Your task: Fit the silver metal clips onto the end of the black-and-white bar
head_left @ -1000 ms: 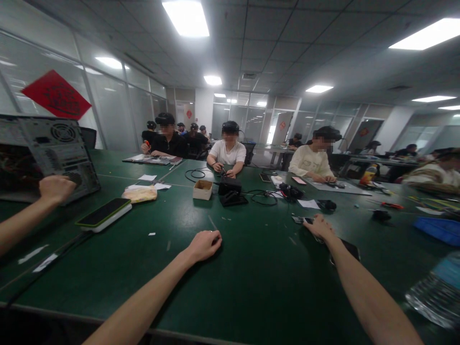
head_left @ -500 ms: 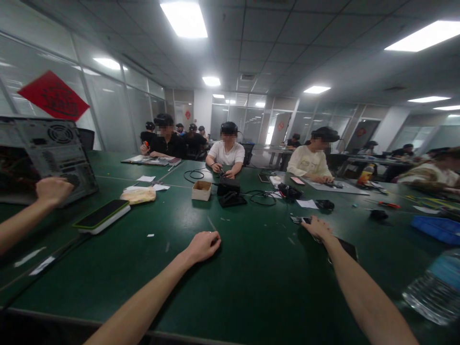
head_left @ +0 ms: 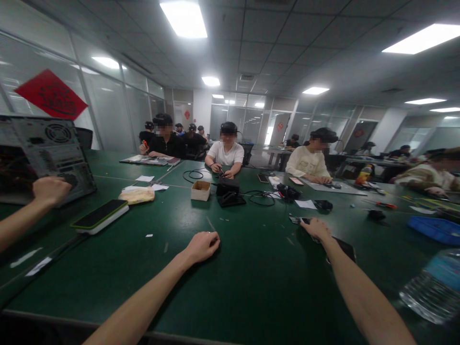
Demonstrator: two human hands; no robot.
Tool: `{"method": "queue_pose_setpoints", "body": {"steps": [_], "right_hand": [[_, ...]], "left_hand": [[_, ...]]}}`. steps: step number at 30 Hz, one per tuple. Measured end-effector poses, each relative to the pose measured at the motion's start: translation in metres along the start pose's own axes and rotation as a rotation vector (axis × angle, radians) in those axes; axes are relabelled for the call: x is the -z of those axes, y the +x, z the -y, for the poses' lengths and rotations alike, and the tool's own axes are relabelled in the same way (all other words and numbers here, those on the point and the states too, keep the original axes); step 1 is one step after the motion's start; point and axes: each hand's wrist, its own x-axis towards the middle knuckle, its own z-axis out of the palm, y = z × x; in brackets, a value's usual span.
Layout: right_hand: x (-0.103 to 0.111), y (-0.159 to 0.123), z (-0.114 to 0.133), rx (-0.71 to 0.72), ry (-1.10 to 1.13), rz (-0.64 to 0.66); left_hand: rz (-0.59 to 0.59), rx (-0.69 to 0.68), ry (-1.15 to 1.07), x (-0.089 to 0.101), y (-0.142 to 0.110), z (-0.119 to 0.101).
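Near the middle of the green table (head_left: 247, 282), my left hand (head_left: 201, 245) rests with its fingers curled closed. Anything inside the curl is hidden, and no other object touches it visibly. Farther right, my right hand (head_left: 316, 229) lies closed over a small dark-and-silver piece (head_left: 304, 221) whose end shows past the fingertips. Its kind is not clear. A flat dark phone-like object (head_left: 345, 249) lies partly hidden behind my right forearm.
A computer case (head_left: 68, 153) stands at the left, with another person's closed hand (head_left: 52, 190) against it. A green-edged device (head_left: 100, 213), small box (head_left: 200, 190), black stand (head_left: 230, 191), blue tray (head_left: 436, 230) and water bottle (head_left: 431, 287) are around. Several people sit across.
The whole view has shifted very slightly. Both my hands stay in the same places on the table.
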Motion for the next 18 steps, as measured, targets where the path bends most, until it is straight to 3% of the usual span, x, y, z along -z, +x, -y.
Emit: {"method": "queue_pose_setpoints", "body": {"steps": [18], "right_hand": [[0.019, 0.019, 0.008, 0.097, -0.105, 0.039]], "left_hand": [[-0.005, 0.002, 0.007, 0.003, -0.003, -0.004]]}}
